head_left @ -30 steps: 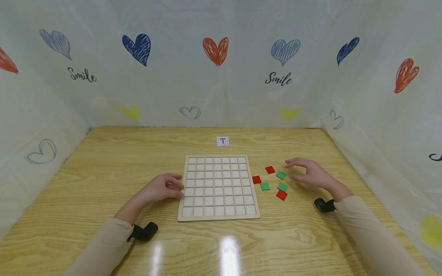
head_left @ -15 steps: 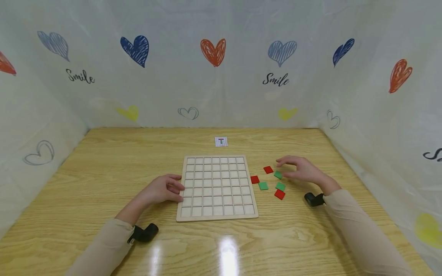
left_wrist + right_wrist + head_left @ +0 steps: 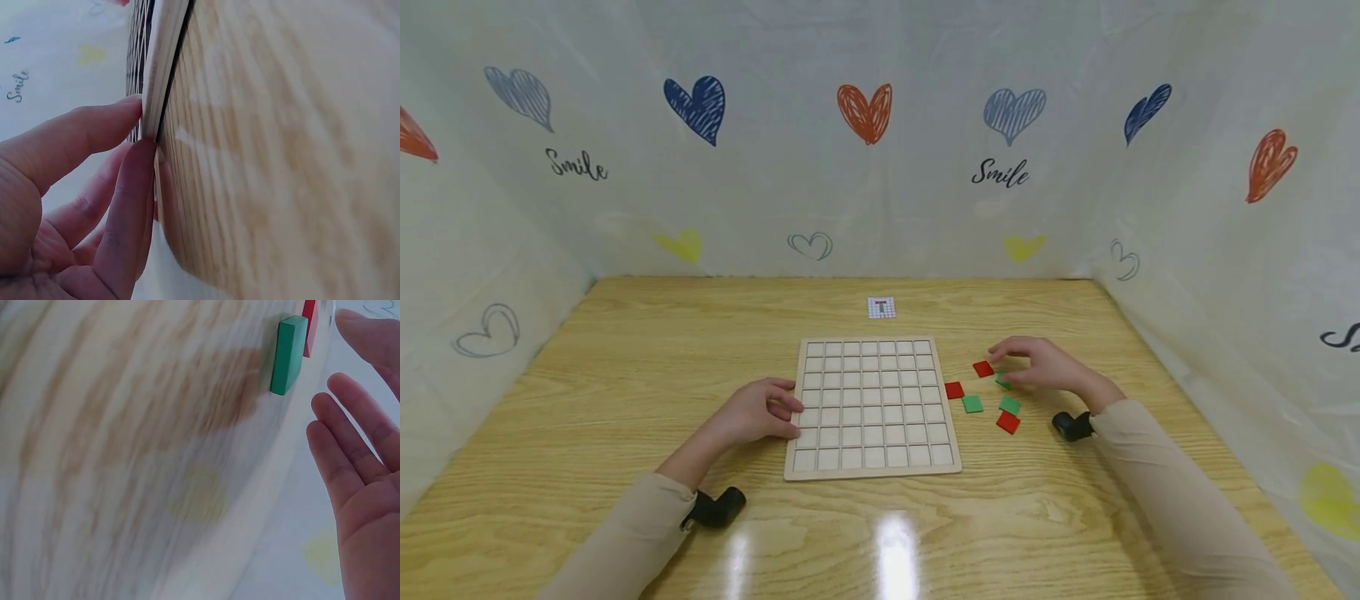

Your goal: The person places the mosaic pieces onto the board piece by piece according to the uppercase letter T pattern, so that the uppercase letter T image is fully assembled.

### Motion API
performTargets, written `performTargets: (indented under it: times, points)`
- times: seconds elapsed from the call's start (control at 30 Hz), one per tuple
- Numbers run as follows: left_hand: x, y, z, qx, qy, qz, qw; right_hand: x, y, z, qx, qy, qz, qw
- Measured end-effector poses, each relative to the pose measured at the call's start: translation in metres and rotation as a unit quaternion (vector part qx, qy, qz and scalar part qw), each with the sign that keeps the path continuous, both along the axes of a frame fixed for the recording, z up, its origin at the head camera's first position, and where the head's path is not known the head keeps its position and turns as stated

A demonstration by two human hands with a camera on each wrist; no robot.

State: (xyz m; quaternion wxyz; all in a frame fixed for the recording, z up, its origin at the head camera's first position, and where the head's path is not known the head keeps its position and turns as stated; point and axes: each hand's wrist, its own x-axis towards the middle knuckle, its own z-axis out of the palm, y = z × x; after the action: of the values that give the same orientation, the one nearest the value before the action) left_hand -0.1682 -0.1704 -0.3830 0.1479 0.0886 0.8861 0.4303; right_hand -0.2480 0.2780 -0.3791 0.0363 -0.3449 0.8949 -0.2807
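A pale wooden grid board (image 3: 880, 476) lies flat on the table, all its square cells bare. My left hand (image 3: 760, 412) touches the board's left edge; in the left wrist view the thumb (image 3: 94, 128) and a finger (image 3: 128, 200) rest against the rim, not wrapped round it. Over the tiles on the right hovers my right hand (image 3: 1041, 364), thumb and fingers spread apart. It partly covers a green tile (image 3: 1002, 382), and its fingertips are close to a red tile (image 3: 982, 368). The right wrist view shows a green tile (image 3: 289, 356) on the table, apart from the fingers.
Right of the board lie another red tile (image 3: 953, 390) against its edge, a green tile (image 3: 973, 404), and a green tile (image 3: 1010, 405) touching a red tile (image 3: 1008, 422). A small printed pattern card (image 3: 882, 307) lies behind the board. A heart-patterned curtain (image 3: 925, 208) surrounds the table.
My right hand has moved left, from beside the tiles to over the upper green tile. The left hand keeps its place at the board's edge; the tiles lie as before.
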Motion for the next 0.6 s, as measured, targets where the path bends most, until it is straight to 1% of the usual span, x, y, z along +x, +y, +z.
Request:
performTargets:
  times: [0.13,0.33,0.6]
  points:
    - [-0.0007,0.0013,0.0006,-0.007,-0.007,0.010,0.9999,-0.0039,-0.0015,-0.0012,0.007,-0.019,0.003,1.000]
    - [-0.0002,0.0016,0.0018,-0.009,-0.009,0.008,0.9999,-0.0065,-0.0058,-0.0005,0.017,-0.034,0.014,0.999]
    - [0.0002,-0.0002,0.0017,0.000,-0.009,0.004,1.0000,-0.0109,-0.0091,-0.0042,0.025,-0.028,0.022,0.999]
